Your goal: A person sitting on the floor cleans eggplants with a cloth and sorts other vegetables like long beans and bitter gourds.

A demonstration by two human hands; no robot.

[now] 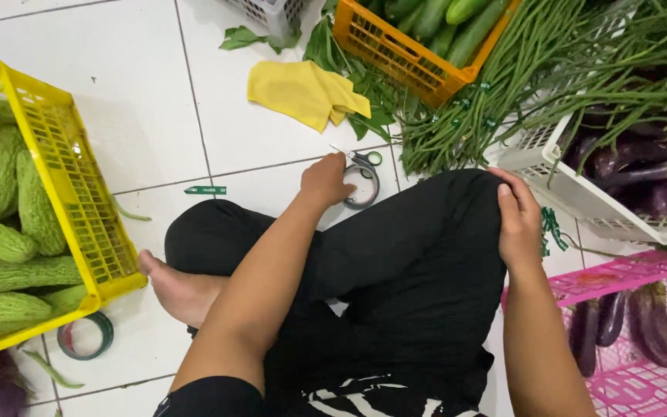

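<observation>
Head view of a person seated cross-legged on a white tiled floor [156, 116]. The left hand [324, 181] reaches forward past the knee to a roll of tape [364, 188] lying flat on the tiles, fingers curled down at its near rim; whether they grip the roll cannot be told. A pair of small scissors [360, 158] with green handles lies touching the far side of the roll. The right hand [519, 224] rests palm-down and flat on the raised right knee, fingers together, holding nothing. The legs are clad in black trousers [395, 262], and a bare foot [179, 289] shows beside the left forearm. Beyond the scissors lies a crumpled yellow cloth [306, 93], with loose green leaves [372, 100] just beside it. Farther out, an orange crate [395, 50] holds cucumbers [441, 19]; a large sheaf of long beans [519, 77] spreads from it over a white basket [573, 193] containing purple eggplants [634, 162]. At lower right a pink crate [627, 274] holds more eggplants [642, 320]. At left a yellow crate [79, 193] is filled with bitter gourds [9, 247]; a second, green tape roll [85, 336] lies on the floor near its corner, and a short strip of green tape [205, 190] lies apart on the tiles.
</observation>
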